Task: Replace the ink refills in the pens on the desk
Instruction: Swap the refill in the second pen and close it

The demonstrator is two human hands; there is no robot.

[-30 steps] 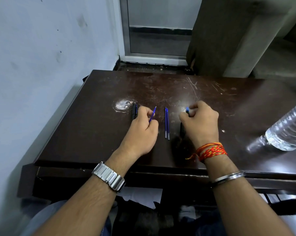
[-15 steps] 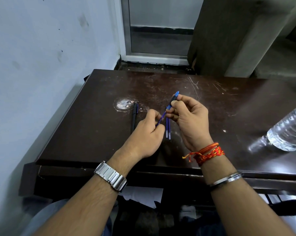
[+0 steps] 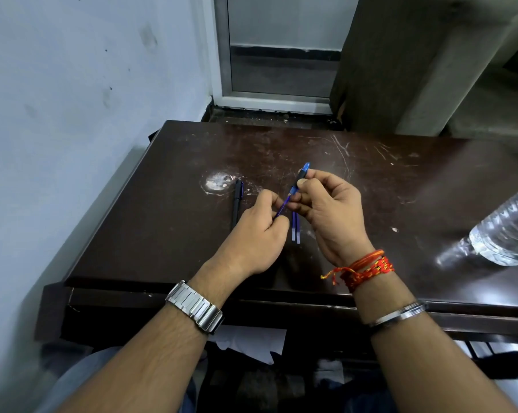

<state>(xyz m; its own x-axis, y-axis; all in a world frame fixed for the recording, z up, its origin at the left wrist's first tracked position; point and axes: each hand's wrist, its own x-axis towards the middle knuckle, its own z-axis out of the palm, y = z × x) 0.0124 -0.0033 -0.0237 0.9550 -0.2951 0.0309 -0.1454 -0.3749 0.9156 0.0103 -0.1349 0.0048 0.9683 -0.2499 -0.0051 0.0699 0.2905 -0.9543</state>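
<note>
Right hand point(image 3: 326, 216) pinches a blue pen point(image 3: 300, 180) tilted above the dark counter point(image 3: 400, 186), while the left hand point(image 3: 257, 234) grips a thin blue refill point(image 3: 282, 207) meeting the pen's lower end, with two spare refills point(image 3: 296, 232) lying between them and a black pen point(image 3: 237, 201) just left.

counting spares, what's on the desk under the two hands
Two blue refills lie side by side on the desk between the left hand and right hand. Their far ends are covered by the hands, and more could be hidden beneath.
</note>
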